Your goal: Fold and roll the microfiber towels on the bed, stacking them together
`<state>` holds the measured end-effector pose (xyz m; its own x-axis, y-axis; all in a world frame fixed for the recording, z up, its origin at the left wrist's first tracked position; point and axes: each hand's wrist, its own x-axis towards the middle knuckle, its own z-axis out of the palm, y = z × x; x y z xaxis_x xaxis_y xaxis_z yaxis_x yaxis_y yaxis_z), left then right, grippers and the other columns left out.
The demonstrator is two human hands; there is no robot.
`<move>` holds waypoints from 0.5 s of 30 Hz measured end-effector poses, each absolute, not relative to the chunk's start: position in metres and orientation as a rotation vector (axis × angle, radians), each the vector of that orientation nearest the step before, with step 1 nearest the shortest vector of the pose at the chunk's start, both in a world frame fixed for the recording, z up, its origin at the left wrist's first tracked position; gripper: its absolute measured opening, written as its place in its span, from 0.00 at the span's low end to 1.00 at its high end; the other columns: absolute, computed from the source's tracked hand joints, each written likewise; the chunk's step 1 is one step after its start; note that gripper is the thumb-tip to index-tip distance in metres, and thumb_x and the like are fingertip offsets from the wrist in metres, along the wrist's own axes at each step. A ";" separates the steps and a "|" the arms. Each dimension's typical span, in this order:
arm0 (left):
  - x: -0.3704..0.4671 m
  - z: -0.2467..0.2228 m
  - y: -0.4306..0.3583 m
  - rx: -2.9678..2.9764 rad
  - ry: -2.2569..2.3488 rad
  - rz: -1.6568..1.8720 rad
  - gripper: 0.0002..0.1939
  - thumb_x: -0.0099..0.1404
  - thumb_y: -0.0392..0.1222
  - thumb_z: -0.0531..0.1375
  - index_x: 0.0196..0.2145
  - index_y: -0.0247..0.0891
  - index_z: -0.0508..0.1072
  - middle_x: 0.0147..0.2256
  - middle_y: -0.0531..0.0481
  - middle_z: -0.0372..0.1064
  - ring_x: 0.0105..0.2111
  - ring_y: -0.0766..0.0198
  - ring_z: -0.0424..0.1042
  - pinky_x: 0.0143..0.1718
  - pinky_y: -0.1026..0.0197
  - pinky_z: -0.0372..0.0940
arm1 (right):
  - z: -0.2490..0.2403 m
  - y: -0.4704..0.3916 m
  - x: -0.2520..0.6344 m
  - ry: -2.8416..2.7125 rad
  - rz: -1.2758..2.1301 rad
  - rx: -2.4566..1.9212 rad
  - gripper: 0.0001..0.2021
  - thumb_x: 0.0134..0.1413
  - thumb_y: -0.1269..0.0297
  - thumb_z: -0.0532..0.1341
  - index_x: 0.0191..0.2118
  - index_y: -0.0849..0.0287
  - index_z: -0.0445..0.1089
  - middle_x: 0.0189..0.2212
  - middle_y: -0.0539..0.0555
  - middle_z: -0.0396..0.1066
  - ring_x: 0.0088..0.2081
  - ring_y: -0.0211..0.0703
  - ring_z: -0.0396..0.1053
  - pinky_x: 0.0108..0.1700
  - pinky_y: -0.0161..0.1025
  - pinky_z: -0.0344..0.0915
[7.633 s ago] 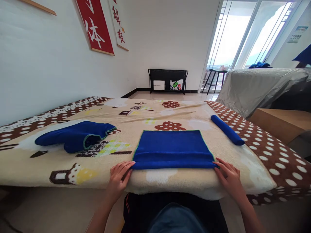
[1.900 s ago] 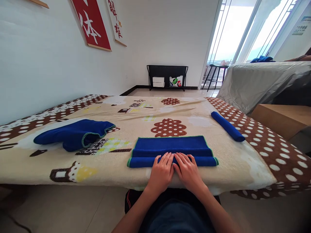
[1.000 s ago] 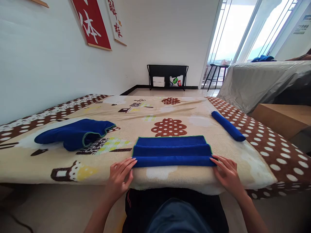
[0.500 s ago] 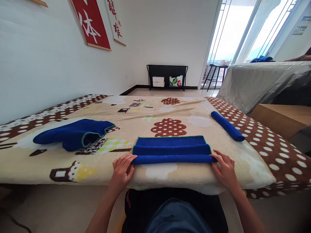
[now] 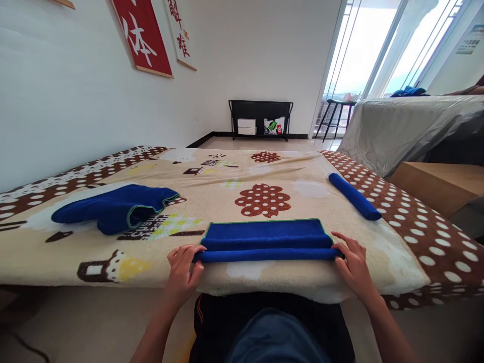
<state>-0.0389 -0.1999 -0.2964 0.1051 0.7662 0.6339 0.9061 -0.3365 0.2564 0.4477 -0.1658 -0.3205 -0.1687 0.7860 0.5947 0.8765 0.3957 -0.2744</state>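
Observation:
A blue towel (image 5: 264, 237) with green stitched edges lies before me, its near edge rolled into a tube and the far part flat. My left hand (image 5: 186, 266) pinches the left end of the roll between thumb and fingers. At the right end, my right hand (image 5: 352, 262) grips the roll the same way. Off to the left rests a crumpled blue towel (image 5: 113, 205), loosely folded over. A tightly rolled blue towel (image 5: 354, 196) lies slantwise on the right.
A cream patterned blanket (image 5: 302, 171) with brown polka-dot borders covers the bed. Beyond it stand a black rack (image 5: 260, 113) and a stool (image 5: 336, 118). To the right are a cardboard box (image 5: 434, 184) and a plastic-covered table (image 5: 408, 121), with part of another person's arm.
Both hands have drawn the rolled edge slightly toward me, and my left hand has shifted a little left. The towel's far edge sits nearer now.

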 end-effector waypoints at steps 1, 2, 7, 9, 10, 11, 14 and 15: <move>-0.038 -0.296 -0.199 -2.185 -1.695 -1.013 0.13 0.66 0.36 0.50 0.46 0.42 0.70 0.41 0.47 0.73 0.46 0.54 0.69 0.53 0.48 0.54 | -0.320 -0.165 0.446 -1.978 -0.182 -1.428 0.10 0.57 0.66 0.50 0.38 0.55 0.69 0.59 0.55 0.65 0.55 0.52 0.63 0.54 0.52 0.55; -0.035 -0.294 -0.199 -2.176 -1.713 -0.970 0.14 0.66 0.35 0.50 0.46 0.42 0.70 0.41 0.48 0.74 0.46 0.54 0.69 0.52 0.48 0.53 | -0.319 -0.164 0.444 -1.964 -0.206 -1.441 0.10 0.57 0.66 0.51 0.38 0.54 0.69 0.58 0.54 0.66 0.55 0.53 0.63 0.54 0.53 0.55; 0.006 -0.287 -0.193 -2.023 -1.684 -0.857 0.16 0.63 0.30 0.51 0.44 0.41 0.73 0.43 0.46 0.75 0.48 0.51 0.70 0.53 0.44 0.50 | -0.311 -0.161 0.405 -1.858 -0.357 -1.399 0.14 0.56 0.73 0.53 0.43 0.53 0.72 0.56 0.54 0.68 0.57 0.52 0.63 0.57 0.53 0.50; 0.035 -0.285 -0.191 -2.111 -1.587 -0.842 0.19 0.63 0.28 0.52 0.47 0.40 0.72 0.45 0.45 0.75 0.49 0.52 0.70 0.54 0.45 0.52 | -0.306 -0.162 0.377 -1.952 -0.293 -1.298 0.18 0.56 0.76 0.52 0.47 0.53 0.72 0.54 0.54 0.69 0.56 0.49 0.64 0.57 0.51 0.50; 0.050 -0.285 -0.189 -2.186 -1.528 -0.833 0.21 0.63 0.27 0.51 0.50 0.39 0.72 0.46 0.44 0.74 0.49 0.53 0.70 0.53 0.47 0.54 | -0.305 -0.163 0.363 -2.019 -0.239 -1.242 0.19 0.56 0.76 0.52 0.50 0.54 0.71 0.53 0.54 0.71 0.55 0.48 0.65 0.57 0.50 0.51; 0.066 -0.285 -0.188 -2.265 -1.467 -0.824 0.23 0.62 0.27 0.51 0.53 0.38 0.70 0.47 0.44 0.74 0.49 0.54 0.71 0.53 0.48 0.55 | -0.303 -0.164 0.348 -2.079 -0.186 -1.189 0.21 0.56 0.77 0.52 0.53 0.55 0.69 0.51 0.55 0.71 0.53 0.47 0.66 0.58 0.49 0.51; 0.104 -0.288 -0.181 -2.442 -1.325 -0.807 0.26 0.62 0.26 0.51 0.57 0.36 0.67 0.50 0.43 0.73 0.50 0.55 0.70 0.55 0.50 0.59 | -0.302 -0.165 0.313 -2.175 -0.087 -1.084 0.24 0.56 0.77 0.52 0.58 0.57 0.65 0.50 0.56 0.72 0.52 0.46 0.67 0.59 0.49 0.52; 0.112 -0.289 -0.179 -2.473 -1.306 -0.810 0.26 0.62 0.26 0.51 0.58 0.36 0.67 0.50 0.43 0.73 0.50 0.55 0.70 0.55 0.50 0.59 | -0.302 -0.164 0.306 -2.182 -0.075 -1.071 0.24 0.56 0.77 0.52 0.58 0.58 0.65 0.51 0.56 0.72 0.52 0.46 0.67 0.59 0.49 0.52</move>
